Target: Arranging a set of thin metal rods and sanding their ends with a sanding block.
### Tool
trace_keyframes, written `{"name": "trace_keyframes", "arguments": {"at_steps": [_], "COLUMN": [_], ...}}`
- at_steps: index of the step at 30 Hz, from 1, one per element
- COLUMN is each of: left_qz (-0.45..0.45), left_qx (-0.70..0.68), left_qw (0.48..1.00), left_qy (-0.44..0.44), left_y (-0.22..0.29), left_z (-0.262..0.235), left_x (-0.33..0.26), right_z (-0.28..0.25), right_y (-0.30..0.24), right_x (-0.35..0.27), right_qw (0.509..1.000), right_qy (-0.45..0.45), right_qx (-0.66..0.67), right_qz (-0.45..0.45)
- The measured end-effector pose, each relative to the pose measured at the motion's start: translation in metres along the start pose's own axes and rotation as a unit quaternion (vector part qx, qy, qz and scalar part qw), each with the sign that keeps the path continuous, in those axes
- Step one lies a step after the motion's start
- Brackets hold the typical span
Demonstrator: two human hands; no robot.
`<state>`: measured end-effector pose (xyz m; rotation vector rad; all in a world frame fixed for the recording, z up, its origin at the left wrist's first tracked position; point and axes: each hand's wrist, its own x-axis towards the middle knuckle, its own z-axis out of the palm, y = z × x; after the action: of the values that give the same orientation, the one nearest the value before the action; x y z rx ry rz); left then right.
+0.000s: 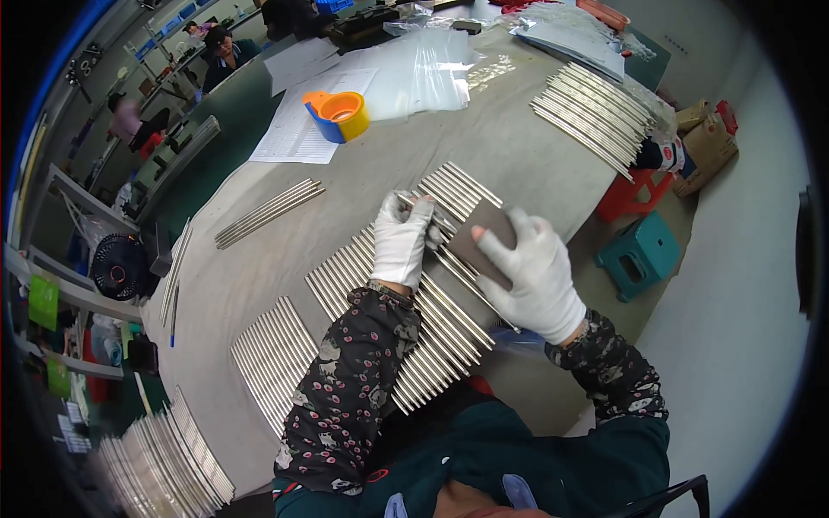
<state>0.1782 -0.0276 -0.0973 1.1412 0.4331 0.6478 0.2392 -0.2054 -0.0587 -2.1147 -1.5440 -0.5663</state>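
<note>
My left hand (pixel 400 246), in a white glove with bare fingertips showing, is closed around a thin metal rod (pixel 477 285) above the middle of the table. The rod slants down toward the right. In my right hand (pixel 535 274), also white-gloved, is a flat grey-brown rectangular block (pixel 481 242), like a sanding pad; it lies over the rod beside the left fingers. Beneath both hands spreads a row of shiny metal rods (pixel 445 332), laid side by side. Another row of rods (pixel 274 358) lies left of my left forearm.
On the grey table (pixel 363 186) are more rods (pixel 591 116) at far right, a small bundle (pixel 269 213), and a stack (pixel 164 457) at lower left. An orange, yellow and blue tape dispenser (pixel 338 116) sits on papers. A teal stool (pixel 639 255) stands right; people work beyond.
</note>
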Motion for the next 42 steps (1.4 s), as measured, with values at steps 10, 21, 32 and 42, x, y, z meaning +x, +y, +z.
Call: {"name": "trace_keyframes", "arguments": {"at_steps": [10,21,32,42], "left_qz": [0.005,0.009,-0.01,0.012], "left_qx": [0.002,0.006,-0.027,-0.07], "left_qw": [1.0,1.0,1.0,0.994], "left_qy": [0.007,0.001,0.005,-0.08], "left_y": [0.001,-0.001,0.002,-0.002], "left_z": [0.002,0.0,0.003,-0.011], "left_x": [-0.002,0.001,0.0,0.0], "right_z": [0.0,-0.006,0.006,0.013], "right_y": [0.028,0.028,0.019,0.023], "right_x": [0.002,-0.002,-0.007,-0.008], "right_qw": [0.994,0.996,0.995,0.996], "right_qy": [0.021,0.033,-0.006,0.0], "right_qx": [-0.063,-0.02,-0.005,0.02], "right_qz": [0.089,0.079,0.1,0.084]}}
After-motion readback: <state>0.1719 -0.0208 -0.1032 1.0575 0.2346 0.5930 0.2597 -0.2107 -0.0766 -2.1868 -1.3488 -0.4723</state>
